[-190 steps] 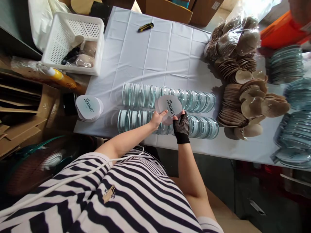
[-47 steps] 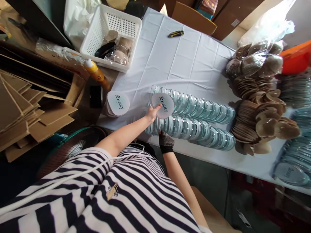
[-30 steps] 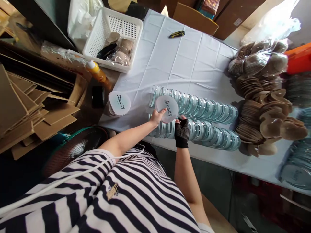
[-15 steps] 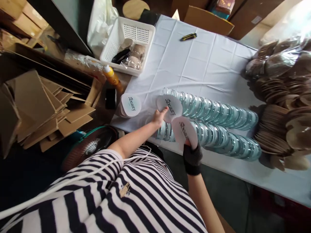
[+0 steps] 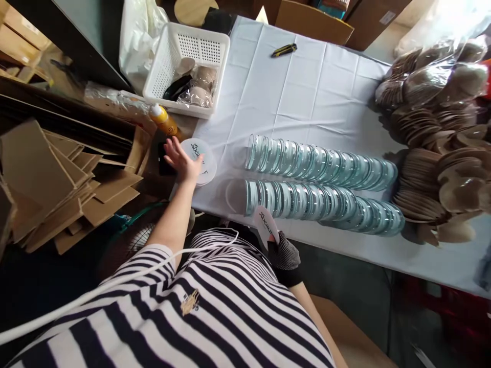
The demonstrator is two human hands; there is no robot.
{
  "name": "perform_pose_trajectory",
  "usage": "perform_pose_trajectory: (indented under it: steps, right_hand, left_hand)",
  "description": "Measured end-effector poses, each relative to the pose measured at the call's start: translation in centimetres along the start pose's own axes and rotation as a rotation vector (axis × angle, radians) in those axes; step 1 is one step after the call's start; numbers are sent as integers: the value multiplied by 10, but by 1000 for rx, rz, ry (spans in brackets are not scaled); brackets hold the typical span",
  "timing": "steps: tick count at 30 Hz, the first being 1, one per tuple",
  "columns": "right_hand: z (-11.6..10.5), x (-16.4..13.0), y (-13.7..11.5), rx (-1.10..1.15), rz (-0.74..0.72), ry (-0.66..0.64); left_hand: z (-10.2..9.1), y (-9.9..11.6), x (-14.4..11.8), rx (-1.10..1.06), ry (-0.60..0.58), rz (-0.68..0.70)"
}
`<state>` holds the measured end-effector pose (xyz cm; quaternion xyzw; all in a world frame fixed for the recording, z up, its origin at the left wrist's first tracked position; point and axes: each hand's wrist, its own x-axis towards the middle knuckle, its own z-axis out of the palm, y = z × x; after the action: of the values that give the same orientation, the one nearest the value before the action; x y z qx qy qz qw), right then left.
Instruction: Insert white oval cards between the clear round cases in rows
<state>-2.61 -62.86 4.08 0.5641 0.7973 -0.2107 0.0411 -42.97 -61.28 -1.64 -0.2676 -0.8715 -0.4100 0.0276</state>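
Head cam: card stack is touched by splayed left hand; one card is pinched in gloved right hand. Lid rows, basket are laid out on white cloth, cardboard nearby.

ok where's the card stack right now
In the head view the card stack sits at the table's left edge, under the left hand, just below the yellow bottle.

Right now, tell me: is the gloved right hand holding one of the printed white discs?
Yes, the gloved right hand pinches a printed white disc at the table's near edge, below the rows of clear cases.
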Motion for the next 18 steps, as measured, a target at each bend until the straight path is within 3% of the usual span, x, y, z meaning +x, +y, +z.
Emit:
perform_pose_trajectory:
  steps: [1, 3, 4, 6, 10, 14, 18]
  right_hand:
    - [1, 3, -5, -47, -16, -39]
    - [4, 13, -19, -127, -20, -107]
    - [6, 21, -27, -156, -16, -131]
    - [13, 40, -42, -195, -13, -162]
    - [27, 61, -55, -195, -20, -176]
    - [31, 60, -48, -133, -14, -79]
    - [30, 74, -53, -125, 14, -67]
  left_hand:
    - [11, 11, -12, -84, -94, 140]
    - [40, 34, -43, -272, -389, 416]
    - [55, 43, -61, -339, -552, 494]
    - [83, 57, -95, -418, -743, 494]
    - [108, 62, -135, -501, -712, 325]
    - [106, 56, -136, -520, -717, 328]
    - [103, 55, -131, -529, -734, 322]
